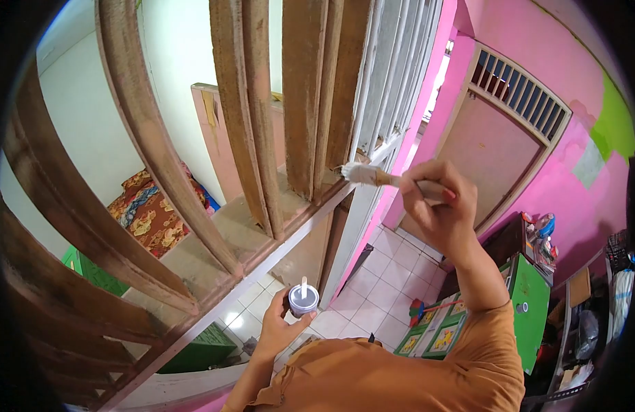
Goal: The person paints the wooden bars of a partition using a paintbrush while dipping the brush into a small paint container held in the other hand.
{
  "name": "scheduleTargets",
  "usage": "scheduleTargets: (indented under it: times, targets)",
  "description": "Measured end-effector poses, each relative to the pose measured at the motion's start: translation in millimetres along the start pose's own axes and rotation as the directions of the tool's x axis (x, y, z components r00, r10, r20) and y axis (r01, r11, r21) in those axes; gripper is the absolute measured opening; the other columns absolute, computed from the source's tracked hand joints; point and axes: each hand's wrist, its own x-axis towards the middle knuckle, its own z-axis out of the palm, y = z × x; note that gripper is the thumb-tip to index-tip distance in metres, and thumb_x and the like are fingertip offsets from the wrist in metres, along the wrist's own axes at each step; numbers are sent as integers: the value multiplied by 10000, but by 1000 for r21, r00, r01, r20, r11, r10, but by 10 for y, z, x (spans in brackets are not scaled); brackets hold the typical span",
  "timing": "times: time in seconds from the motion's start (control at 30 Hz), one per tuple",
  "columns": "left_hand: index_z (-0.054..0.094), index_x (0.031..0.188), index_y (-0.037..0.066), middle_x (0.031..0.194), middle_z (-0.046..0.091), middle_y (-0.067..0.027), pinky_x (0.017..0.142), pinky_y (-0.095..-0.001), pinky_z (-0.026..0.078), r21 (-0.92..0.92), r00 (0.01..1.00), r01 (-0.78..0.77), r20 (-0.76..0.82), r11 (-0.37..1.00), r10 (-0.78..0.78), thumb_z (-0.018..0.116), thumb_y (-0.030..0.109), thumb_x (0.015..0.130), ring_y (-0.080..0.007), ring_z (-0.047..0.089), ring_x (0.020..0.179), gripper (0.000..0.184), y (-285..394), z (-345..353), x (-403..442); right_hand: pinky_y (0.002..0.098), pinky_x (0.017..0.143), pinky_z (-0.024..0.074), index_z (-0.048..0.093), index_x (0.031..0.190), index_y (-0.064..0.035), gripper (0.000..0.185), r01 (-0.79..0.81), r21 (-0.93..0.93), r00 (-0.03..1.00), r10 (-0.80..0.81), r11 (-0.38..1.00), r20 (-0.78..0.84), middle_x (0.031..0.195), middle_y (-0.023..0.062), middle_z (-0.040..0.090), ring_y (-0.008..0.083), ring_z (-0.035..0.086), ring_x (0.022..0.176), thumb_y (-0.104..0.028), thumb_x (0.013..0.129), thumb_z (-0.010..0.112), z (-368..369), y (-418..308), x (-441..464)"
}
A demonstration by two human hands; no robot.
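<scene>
My right hand is closed around the handle of a paintbrush. The pale bristles are at the lower frame rail beside the white-painted upright; whether they touch it I cannot tell. Lower down, my left hand grips a small paint cup holding greyish-white paint, with a short light stick standing in it. Brown wooden slats rise from the rail to the left of the brush. White bars stand to its right.
A pink door with a barred vent is at the right. Below it are a green cabinet and a cluttered shelf. Behind the slats lies a patterned bed cover. White floor tiles show below.
</scene>
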Motion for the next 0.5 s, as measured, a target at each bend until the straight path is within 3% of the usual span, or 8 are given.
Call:
scheduleTargets:
  times: [0.07,0.2,0.27,0.33,0.37,0.43,0.5]
  targets:
    - [484,1342,-40,1164,640,-98,873,-294,499,1,1000,-12,-8,1000,12,830,74,819,-149,618,1040,638,-18,-1,0,213,557,458,640,916,-34,144,57,14,995,-56,998,-84,657,-5,560,23,530,592,38,852,747,10,-30,124]
    - [488,1341,-44,1155,643,-101,834,-282,502,-9,999,-28,-17,1000,28,842,80,810,-142,617,1003,650,-48,7,8,245,553,486,634,923,-54,160,218,-85,952,-231,972,-199,677,25,627,95,590,561,37,850,744,-74,-81,229]
    - [489,1341,-43,1153,643,-99,836,-282,501,-10,1000,-21,-19,1000,21,843,80,809,-142,617,1008,651,-56,9,3,274,541,490,630,921,-66,192,180,-98,963,-195,979,-184,711,44,654,140,609,555,31,823,763,-91,-84,116]
    - [489,1341,-42,1150,643,-97,838,-281,501,-14,999,-18,-29,1000,17,844,80,807,-142,617,1012,653,-54,4,-3,291,527,481,629,917,-70,218,181,-129,983,-180,975,20,732,46,651,152,611,558,25,794,782,-80,-122,66]
    - [482,1342,-42,1164,639,-100,885,-299,500,-3,1000,1,-24,1000,-1,832,71,816,-154,618,1052,641,-28,4,-10,283,516,467,631,908,-68,222,203,-109,979,-199,973,45,741,43,650,147,617,568,35,784,782,-44,-62,47]
    - [475,1342,-42,1178,635,-104,932,-317,498,9,1000,19,-17,1000,-19,820,62,825,-165,619,1092,630,-13,5,-11,278,516,468,632,904,-68,218,198,-112,980,-196,974,31,740,45,647,148,616,569,38,787,782,0,-41,66]
    - [492,1335,-41,1149,645,-97,849,-286,502,-6,1000,-14,-26,1000,13,845,78,806,-147,620,1025,647,-17,12,-7,273,516,469,633,899,-69,214,190,-118,982,-190,975,14,739,46,645,148,615,569,41,791,781,32,-59,127]
